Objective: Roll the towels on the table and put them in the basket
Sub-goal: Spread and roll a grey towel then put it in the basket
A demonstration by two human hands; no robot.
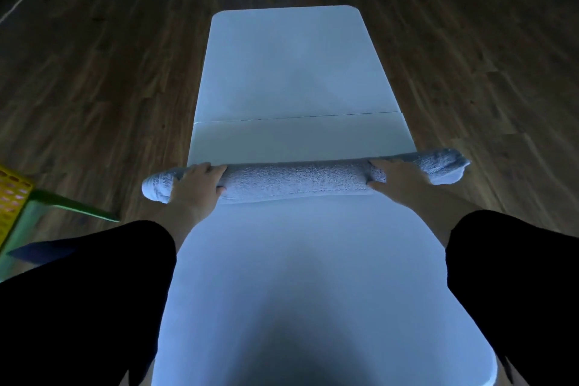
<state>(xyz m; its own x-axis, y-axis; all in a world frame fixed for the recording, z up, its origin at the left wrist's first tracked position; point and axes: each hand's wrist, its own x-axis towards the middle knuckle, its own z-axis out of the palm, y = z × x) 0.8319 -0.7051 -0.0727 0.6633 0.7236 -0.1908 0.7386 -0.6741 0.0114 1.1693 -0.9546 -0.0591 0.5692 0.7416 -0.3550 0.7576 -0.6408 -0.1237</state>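
Head view, and there's one towel (297,178) in play: pale, fully rolled into a long tube, lying crosswise on the white counter (291,72), about midway between near and far end. It's longer than the counter is wide, so both ends poke out past the left and right edges.

Two hands are on it. The left hand (194,182) sits near the roll's left end, fingers draped over the top and thumb tucked on the near side, so that grip wraps the towel. The right hand (398,177) mirrors it near the right end, fingers over the far side, thumb under the near side, grip curled round the roll too. Two black sleeves (94,291) run back toward the camera.

One seam (297,117) crosses the counter just beyond the towel.

One yellow basket (12,194) with a perforated wall peeks in at the far left edge, sitting on a green surface (62,202), well apart from the towel. What's inside, I can't tell. Dark wooden floor (94,72) all around.
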